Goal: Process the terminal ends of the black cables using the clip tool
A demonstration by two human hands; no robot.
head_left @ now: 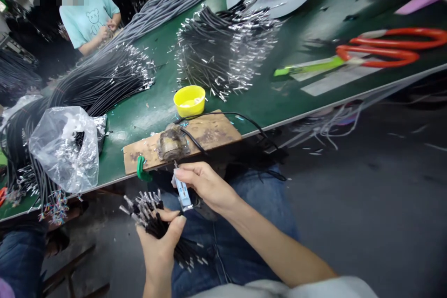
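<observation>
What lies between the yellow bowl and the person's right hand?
In the head view, a wooden board lies between the yellow bowl and the right hand, with a black cable crossing part of it.

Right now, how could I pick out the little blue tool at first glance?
Start at the green table and find the wooden board at its near edge. Just below the board in the picture, the person's right hand holds the light-blue tool between thumb and fingers. Its pale, slim body with a shiny lower end stands out from the dark cables bunched in the left hand.
</observation>
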